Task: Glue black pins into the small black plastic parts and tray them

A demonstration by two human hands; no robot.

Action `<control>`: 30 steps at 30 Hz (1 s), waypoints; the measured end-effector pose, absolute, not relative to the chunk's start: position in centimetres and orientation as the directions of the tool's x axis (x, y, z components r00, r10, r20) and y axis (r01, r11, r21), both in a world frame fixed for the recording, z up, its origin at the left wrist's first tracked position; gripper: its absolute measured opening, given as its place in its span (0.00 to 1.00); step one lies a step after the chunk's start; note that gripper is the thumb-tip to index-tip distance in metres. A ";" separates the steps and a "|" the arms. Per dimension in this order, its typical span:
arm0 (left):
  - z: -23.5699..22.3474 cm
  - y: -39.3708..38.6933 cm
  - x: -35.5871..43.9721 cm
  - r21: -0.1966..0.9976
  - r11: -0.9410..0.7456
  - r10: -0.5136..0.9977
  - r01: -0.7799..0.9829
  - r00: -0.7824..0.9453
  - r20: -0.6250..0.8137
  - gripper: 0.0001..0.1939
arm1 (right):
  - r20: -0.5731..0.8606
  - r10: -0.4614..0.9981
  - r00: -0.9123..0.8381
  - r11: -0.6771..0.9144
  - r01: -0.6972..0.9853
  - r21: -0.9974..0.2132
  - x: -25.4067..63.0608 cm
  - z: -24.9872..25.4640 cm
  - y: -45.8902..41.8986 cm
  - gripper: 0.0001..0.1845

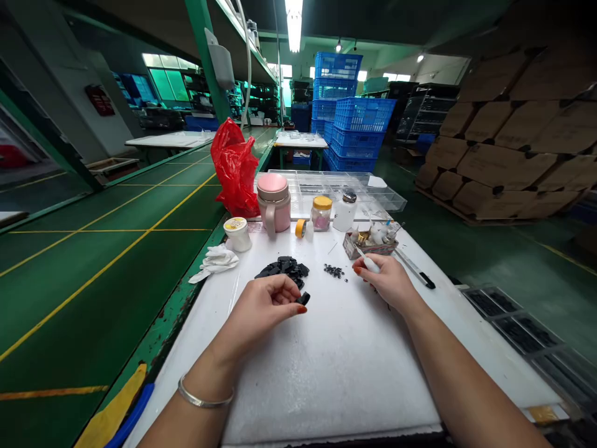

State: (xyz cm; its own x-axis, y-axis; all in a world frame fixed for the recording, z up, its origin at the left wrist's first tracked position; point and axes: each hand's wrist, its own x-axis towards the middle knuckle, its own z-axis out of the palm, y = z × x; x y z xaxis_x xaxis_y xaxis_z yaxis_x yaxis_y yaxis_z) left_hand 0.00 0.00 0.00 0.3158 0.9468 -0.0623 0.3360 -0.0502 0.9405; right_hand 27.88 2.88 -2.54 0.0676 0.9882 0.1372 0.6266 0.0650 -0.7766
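Head view: both forearms were cut off by the bottom edge, and over the white table (336,361) the left hand (268,302) pinched a small black piece (305,298) between thumb and finger, partly covering it. The right hand (389,281) pinched a slim white tool (372,264) with its pointed end forward; its lower fingers were hidden, so whether they held anything else could not be told. Low at the right, compartmented trays (506,316) held dark contents too dim to name, and ran out of sight.

Just beyond the left hand lay a pile of black pieces (284,266), its near edge hidden by that hand. Small dark rings (334,270) were scattered between the hands. Ahead of the right hand, a small box (382,249) was crowded with white and brass-coloured bits, hard to separate by eye; a knife (417,269) lay beside it.

Farther back, a white tub (238,236) and a pink mug (273,208) were lidded, their contents hidden. A yellow-lidded jar (321,214) showed something pink inside. A white bottle (344,216) was capped. Behind stood a clear divided tray (298,186), partly blocked, and a crumpled red bag (233,168), its inside unseen. Beyond rose stacked blue crates (364,118).
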 end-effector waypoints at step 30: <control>-1.1 0.1 1.5 0.982 -0.082 0.963 0.170 0.266 0.034 0.12 | 0.169 0.977 -0.128 0.212 0.550 -0.808 26.4 -2.3 2.3 0.10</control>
